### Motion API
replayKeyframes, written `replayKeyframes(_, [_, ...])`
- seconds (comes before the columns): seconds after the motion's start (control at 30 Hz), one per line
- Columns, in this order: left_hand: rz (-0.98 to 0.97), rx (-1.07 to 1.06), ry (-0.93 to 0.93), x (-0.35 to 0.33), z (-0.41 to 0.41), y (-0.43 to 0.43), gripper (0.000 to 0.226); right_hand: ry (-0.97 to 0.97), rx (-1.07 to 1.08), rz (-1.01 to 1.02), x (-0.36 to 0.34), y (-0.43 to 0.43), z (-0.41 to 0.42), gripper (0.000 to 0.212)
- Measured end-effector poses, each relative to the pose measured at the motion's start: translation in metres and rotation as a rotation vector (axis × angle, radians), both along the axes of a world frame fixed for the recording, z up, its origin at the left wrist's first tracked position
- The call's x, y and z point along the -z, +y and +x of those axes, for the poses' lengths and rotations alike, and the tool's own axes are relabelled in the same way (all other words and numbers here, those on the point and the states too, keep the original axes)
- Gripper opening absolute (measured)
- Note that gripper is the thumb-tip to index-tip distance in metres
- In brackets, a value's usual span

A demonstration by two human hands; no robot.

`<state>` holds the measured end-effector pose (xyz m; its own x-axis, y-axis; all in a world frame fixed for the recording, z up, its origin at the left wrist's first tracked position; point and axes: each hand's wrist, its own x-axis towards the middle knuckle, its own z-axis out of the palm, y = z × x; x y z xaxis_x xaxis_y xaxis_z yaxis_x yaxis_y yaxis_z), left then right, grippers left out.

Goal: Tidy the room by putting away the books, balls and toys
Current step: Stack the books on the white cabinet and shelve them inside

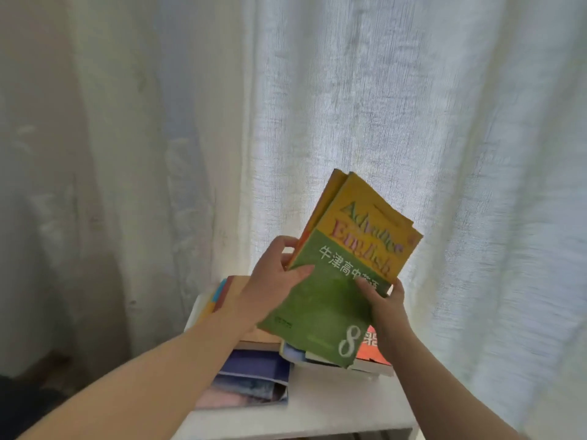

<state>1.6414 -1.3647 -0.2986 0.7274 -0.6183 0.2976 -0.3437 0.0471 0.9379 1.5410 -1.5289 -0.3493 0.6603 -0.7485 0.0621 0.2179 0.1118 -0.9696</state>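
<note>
Now my left hand and right hand grip the books.
Long axis leans up-right; pile on counter just below.

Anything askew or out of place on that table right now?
Yes: the blue books at the front left of the white table lie fanned out, edges unaligned. The two green-and-yellow books gripped by the left hand and right hand sit offset too.
</note>
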Motion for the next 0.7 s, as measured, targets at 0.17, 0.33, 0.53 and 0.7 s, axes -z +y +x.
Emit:
replayKeyframes(0.17, [-0.015,-0.039,-0.100,-0.019,-0.028,0.052,0.034,-0.094,-0.038,0.106,-0.025,0.042,-0.032,0.049])
replayKeyframes(0.33, [0.199,0.123,-0.006,-0.009,-0.050,0.113,0.042,-0.067,-0.068,-0.035,-0.014,0.088,-0.070,0.039])
replayKeyframes(0.53, [0.324,0.073,0.123,0.069,-0.068,0.164,0.057,0.127,-0.157,-0.232,0.037,0.129,-0.098,0.033])
replayKeyframes(0.7, [0.458,-0.018,0.004,0.143,-0.091,0.178,0.045,0.292,-0.174,-0.212,0.104,0.143,-0.116,0.027])
